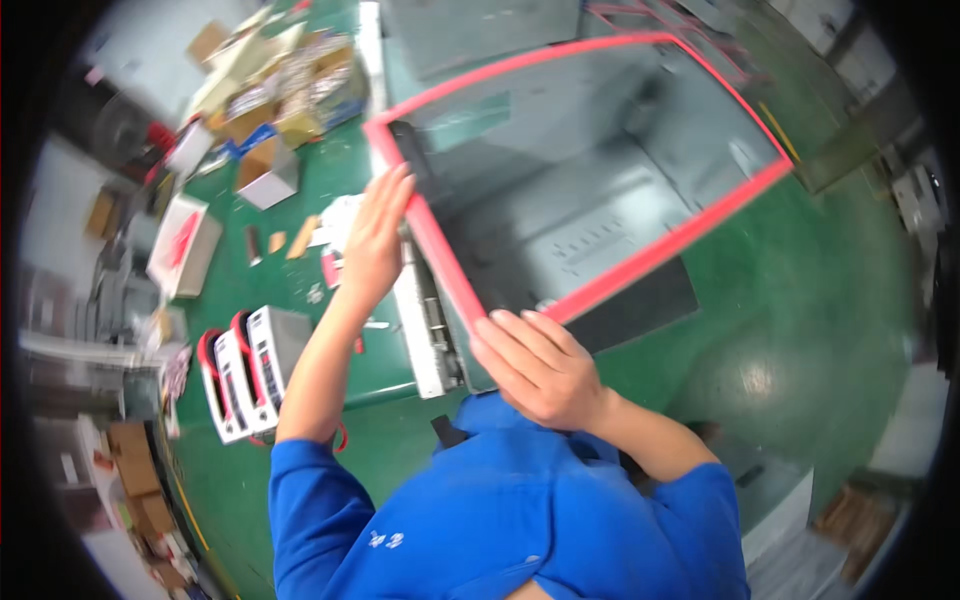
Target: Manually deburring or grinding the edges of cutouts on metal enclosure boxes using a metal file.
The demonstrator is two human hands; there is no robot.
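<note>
Evidently light but fragile: red-framed clear panel (590,170), stiff. Left hand (375,240) lies flat along its edge; right hand (540,365) grips the corner, fingers clenched.

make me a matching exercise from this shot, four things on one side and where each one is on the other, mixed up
Things
1. left hand
2. right hand
3. red-framed panel
4. white units with red handles

Places
A. on the green floor, left of the left forearm
B. flat against the panel's left edge, fingers up
C. gripping the panel's near corner
D. held up, tilted, between both hands

Pairs: 1-B, 2-C, 3-D, 4-A
</note>
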